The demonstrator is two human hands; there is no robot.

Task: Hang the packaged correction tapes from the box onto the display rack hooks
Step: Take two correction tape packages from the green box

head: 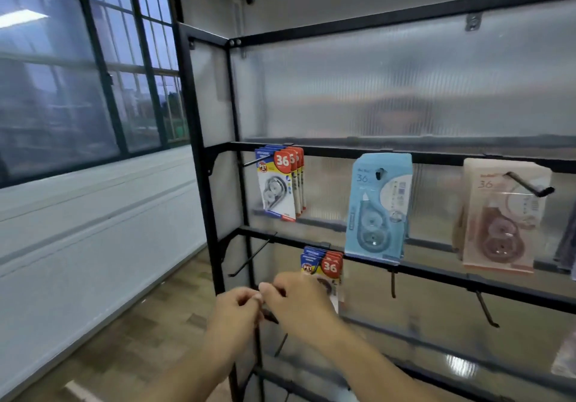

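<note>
One bare hook (253, 255) left of packages (325, 265)

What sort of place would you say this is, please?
Probably a stationery shop or a retail display area, though it may be a mock-up. A black metal display rack carries peg hooks, several holding packaged correction tapes, with others bare; a large window stands to the left.

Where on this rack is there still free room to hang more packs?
Free on the lower rail: the left hook beside the red-labelled packs, the middle hook below the blue pack, the right hook below the pink pack. Crowded: the upper rail, hung with packs.
</note>
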